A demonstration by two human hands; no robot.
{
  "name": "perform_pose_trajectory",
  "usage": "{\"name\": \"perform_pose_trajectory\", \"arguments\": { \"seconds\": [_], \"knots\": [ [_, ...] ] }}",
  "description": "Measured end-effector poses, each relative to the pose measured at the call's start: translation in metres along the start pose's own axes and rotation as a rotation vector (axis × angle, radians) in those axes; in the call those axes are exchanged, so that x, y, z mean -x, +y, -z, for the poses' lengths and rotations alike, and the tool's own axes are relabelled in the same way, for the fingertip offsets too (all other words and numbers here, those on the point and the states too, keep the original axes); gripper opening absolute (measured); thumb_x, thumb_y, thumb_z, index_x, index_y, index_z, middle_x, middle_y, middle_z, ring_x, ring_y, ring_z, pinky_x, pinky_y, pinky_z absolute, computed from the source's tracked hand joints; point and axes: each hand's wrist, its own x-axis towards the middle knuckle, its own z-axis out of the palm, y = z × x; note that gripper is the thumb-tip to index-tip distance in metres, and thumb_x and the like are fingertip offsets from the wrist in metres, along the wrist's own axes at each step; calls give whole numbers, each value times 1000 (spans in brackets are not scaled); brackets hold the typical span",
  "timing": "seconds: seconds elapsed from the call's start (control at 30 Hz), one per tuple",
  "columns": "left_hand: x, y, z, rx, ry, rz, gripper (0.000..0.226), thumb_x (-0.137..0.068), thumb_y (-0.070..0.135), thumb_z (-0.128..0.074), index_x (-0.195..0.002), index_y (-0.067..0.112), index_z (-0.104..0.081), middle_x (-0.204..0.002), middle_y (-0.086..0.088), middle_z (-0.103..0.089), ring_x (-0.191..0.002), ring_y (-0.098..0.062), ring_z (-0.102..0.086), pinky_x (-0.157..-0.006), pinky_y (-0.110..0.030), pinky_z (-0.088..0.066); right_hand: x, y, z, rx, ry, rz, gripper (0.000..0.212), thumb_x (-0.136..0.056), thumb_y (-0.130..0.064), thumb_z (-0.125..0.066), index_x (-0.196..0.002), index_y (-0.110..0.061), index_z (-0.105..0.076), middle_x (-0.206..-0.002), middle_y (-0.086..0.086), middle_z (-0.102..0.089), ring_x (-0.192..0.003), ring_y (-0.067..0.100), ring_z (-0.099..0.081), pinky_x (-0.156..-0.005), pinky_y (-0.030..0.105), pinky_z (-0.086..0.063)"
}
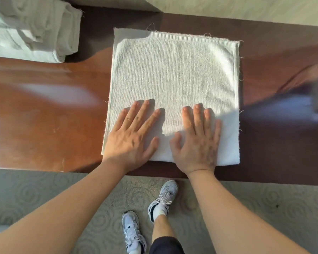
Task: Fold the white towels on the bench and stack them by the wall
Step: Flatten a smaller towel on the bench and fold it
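Currently both hands are flat, nothing gripped. Left hand point(131, 132) and right hand point(198, 138) lie palm-down, fingers straight and slightly spread, pressing the near part of the folded towel point(174, 77). Fingertips point far, toward the wall side; wrists hang over the near edge of the bench point(44, 110). Thumbs angle toward each other, close but apart.

Towel sits mid-bench, roughly square, already doubled: an under layer peeks out at the far-left corner and along the right edge, so the layers are a bit misaligned. Near edge looks like the rounded fold; far edge carries the hem and loose threads. No strong long axis as it lies now, maybe slightly longer near-to-far.

Key relation: the stack of folded towels point(35, 28) sits at far left on the bench, by the wall. From the hands it is left and far, well apart from the current towel. Left hand is the nearer one.

My read: smoothing step, one fold probably left. Likely right-to-left, then a carry left and far. Risk: the offset layers show on the stack unless squared first.
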Motion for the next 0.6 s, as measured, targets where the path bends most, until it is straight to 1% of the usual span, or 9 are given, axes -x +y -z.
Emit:
{"name": "perform_pose_trajectory", "arguments": {
  "seconds": [0.1,0.17,0.27,0.33,0.4,0.43,0.5,0.57,0.6],
  "knots": [
    [1,0,2,18,-5,-22,75,-97,59,-31,-162,32,-6,-171,-1,-2,-157,-24,1,-127,-45,-6,0,-1,2,-37,-15,8,79,-88,-51,-47,-158,-20,-27,-168,8,-16,-155,32,-8,-121,60,-10],
    [3,-1,3,42,-6,-10,76,-95,59,-33,-162,30,-12,-170,-1,-5,-157,-24,-1,-127,-44,-5,2,0,4,-86,-37,36,79,-87,-58,-49,-154,-20,-34,-167,8,-18,-155,31,-7,-122,60,-8],
    [5,-1,6,72,-3,7,75,-94,58,-35,-161,28,-21,-170,-2,-11,-157,-22,-3,-127,-43,-6,3,4,11,-255,-46,55,66,-85,-62,-55,-136,-22,-49,-165,7,-24,-156,27,-6,-122,59,-5],
    [5,0,6,85,1,7,74,-94,59,-35,-160,27,-25,-170,-2,-12,-157,-21,-4,-127,-43,-7,4,11,15,-362,-94,90,61,-84,-64,-57,-126,-22,-48,-165,7,-21,-156,24,-1,-123,58,1],
    [4,0,8,113,13,4,71,-94,60,-35,-157,26,-32,-169,-2,-15,-157,-21,-5,-127,-44,-7,6,24,19,-413,-171,192,62,-81,-66,-58,-123,-24,-43,-164,5,-18,-156,22,2,-122,56,8],
    [3,1,10,131,15,-3,67,-95,61,-36,-152,27,-38,-169,-3,-17,-157,-22,-6,-127,-45,-8,7,34,23,-387,-221,254,63,-80,-67,-58,-124,-25,-41,-164,5,-16,-156,23,3,-122,57,8],
    [4,4,17,158,21,-22,50,-95,61,-40,-134,32,-52,-164,-4,-28,-157,-26,-10,-126,-48,-10,18,56,34,-246,-313,379,65,-82,-68,-55,-129,-27,-39,-166,4,-10,-156,23,5,-122,60,1],
    [7,5,19,212,73,-50,38,-95,59,-46,-115,30,-60,-144,-6,-47,-151,-32,-25,-124,-54,-15,29,73,42,-169,-339,439,59,-88,-64,-56,-134,-31,-41,-166,7,-13,-156,25,0,-122,62,-9],
    [10,5,20,231,103,-94,36,-94,58,-50,-109,27,-62,-131,-7,-52,-144,-35,-37,-120,-57,-21,33,77,45,-186,-327,432,55,-90,-57,-61,-134,-31,-44,-164,10,-21,-155,29,-8,-121,62,-15]
  ]
}}
